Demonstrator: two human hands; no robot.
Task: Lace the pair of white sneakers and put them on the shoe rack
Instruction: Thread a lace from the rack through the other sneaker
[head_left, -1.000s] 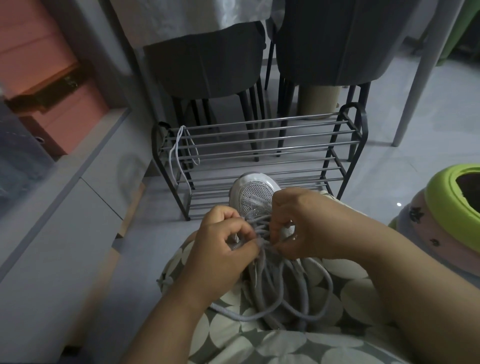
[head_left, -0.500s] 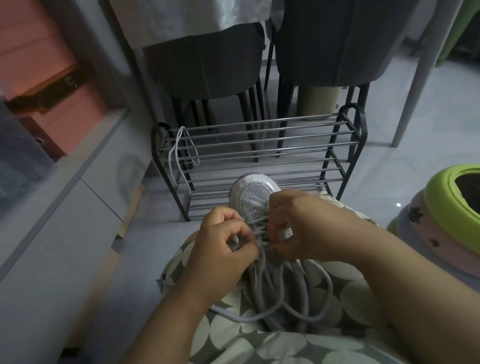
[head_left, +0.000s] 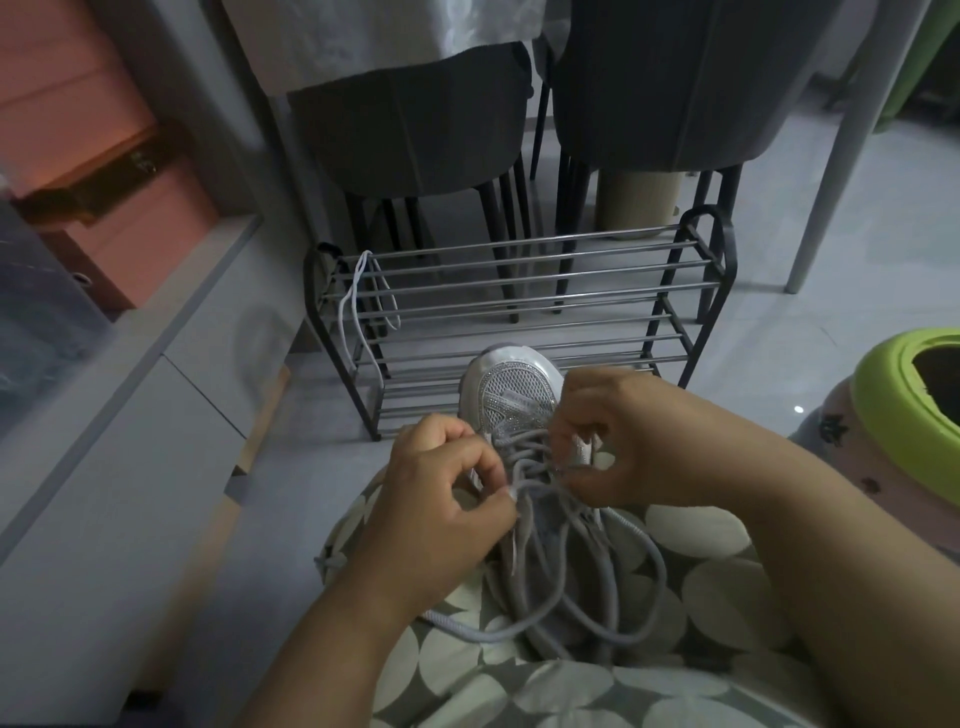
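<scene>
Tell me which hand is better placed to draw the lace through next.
Probably the left hand: it pinches the lace where it crosses the sneaker, with slack trailing below. The right hand grips the shoe's side at the eyelets, steadying it.

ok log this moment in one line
lacing | left hand pinches lace | right hand holds sneaker side | rack behind

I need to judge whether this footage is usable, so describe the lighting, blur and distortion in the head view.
Head view: dim and flat overall, with no strong shadows; one small glint on the floor tiles. The shoe rack bars bow from wide-angle distortion. The left edge is smeared and soft. The sneaker, its grey lace, left hand and right hand are reasonably sharp.
</scene>
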